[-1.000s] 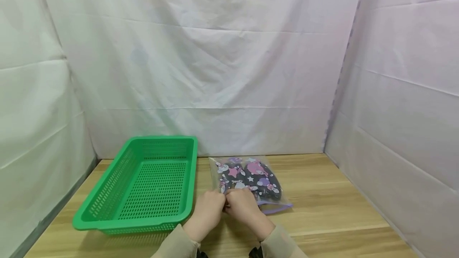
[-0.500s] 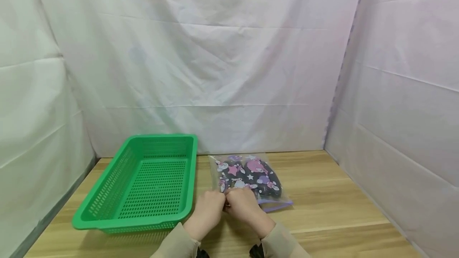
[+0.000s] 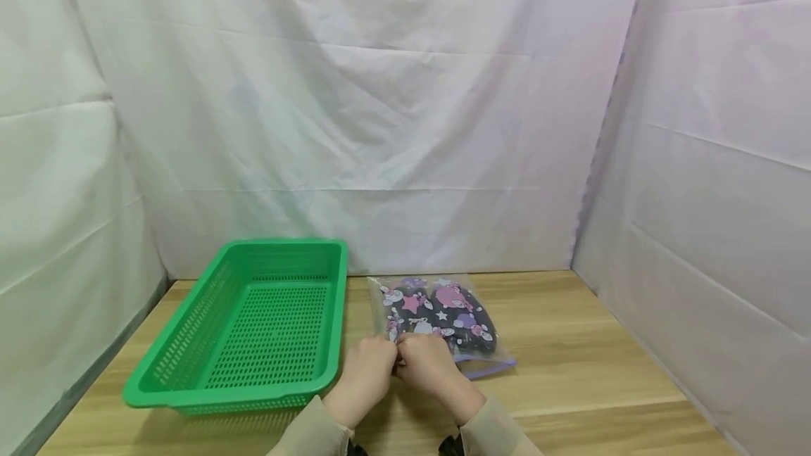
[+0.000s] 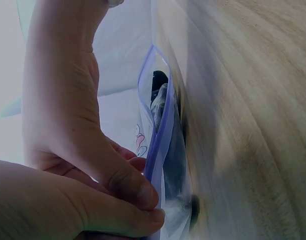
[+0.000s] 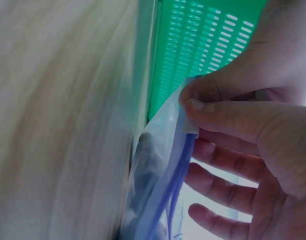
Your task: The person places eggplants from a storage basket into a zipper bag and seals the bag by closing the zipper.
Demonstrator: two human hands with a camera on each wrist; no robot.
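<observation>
A clear zip bag [image 3: 443, 308], printed with pink and purple cartoon figures and stars, lies on the table with dark contents inside. My left hand [image 3: 369, 368] pinches the left end of its purple zip strip [image 4: 160, 125]. Pressed up beside it, my right hand [image 3: 429, 364] pinches the same end between thumb and index finger; its other fingers [image 5: 225, 187] are spread. A small pale piece, which looks like a zip slider [image 5: 192, 127], shows under the right thumb. Farther right, the bag's mouth gapes in the left wrist view. The dark contents cannot be made out.
A green perforated plastic basket [image 3: 231, 395] stands on the wooden table [image 3: 602, 371], just left of my left hand. White cloth [image 3: 380, 125] hangs at the back and on both sides. Bare wood stretches right of the bag.
</observation>
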